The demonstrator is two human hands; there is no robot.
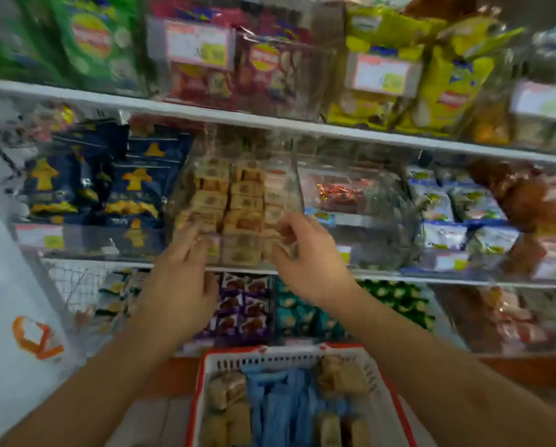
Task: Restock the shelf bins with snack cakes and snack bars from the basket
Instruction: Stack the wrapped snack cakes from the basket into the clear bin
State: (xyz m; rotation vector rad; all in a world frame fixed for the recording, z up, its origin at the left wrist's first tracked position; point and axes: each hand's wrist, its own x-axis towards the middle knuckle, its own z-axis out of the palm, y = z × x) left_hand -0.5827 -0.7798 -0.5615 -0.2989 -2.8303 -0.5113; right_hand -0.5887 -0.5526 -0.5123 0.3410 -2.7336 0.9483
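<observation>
Restocking is sitting partway: both hands, left hand [181, 282] flat-fingered, right hand [305, 256] loosely curled, are touching the clear plastic bin [234, 201] of tan snack cakes, holding nothing; more tan packets are waiting below them in the red-and-white basket [289, 359]

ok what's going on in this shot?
A person is restocking a shop shelf. Both hands are up at a clear bin of tan snack cakes on the middle shelf: the left hand reaches its front with fingers extended, the right hand curls at it; blur hides any grip. A red basket of more cakes waits below.
</observation>
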